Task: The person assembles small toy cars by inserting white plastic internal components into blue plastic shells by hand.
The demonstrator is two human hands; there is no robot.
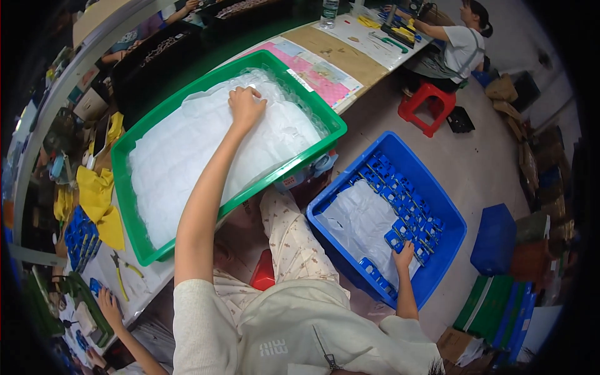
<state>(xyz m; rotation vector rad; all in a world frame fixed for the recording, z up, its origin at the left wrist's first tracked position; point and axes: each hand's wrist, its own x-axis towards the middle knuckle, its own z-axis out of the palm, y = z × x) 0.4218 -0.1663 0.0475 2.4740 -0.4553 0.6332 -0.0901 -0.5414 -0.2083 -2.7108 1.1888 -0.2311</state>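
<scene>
My left hand [248, 107] is at the far side of a green tray [119, 181], its fingers bent and closed on the white sheet [187, 144] that covers the inside. Clear plastic film [275, 87] lies crumpled along the tray's far and right edges. At my right, my right hand [405, 256] reaches into a blue bin [447, 250] and grips a blue plastic part [395, 239]. Rows of similar blue parts [409, 200] fill the bin's far and right side. Another white sheet [359, 215] lies crumpled beside them. What is under the sheets is hidden.
Pliers with yellow handles [120, 275], yellow cloths [97, 194] and blue parts [81, 237] lie at the left. A co-worker's hand [109, 306] is at lower left; another person [459, 47] sits at the bench's far end. A red stool [428, 106] and stacked crates [494, 312] stand right.
</scene>
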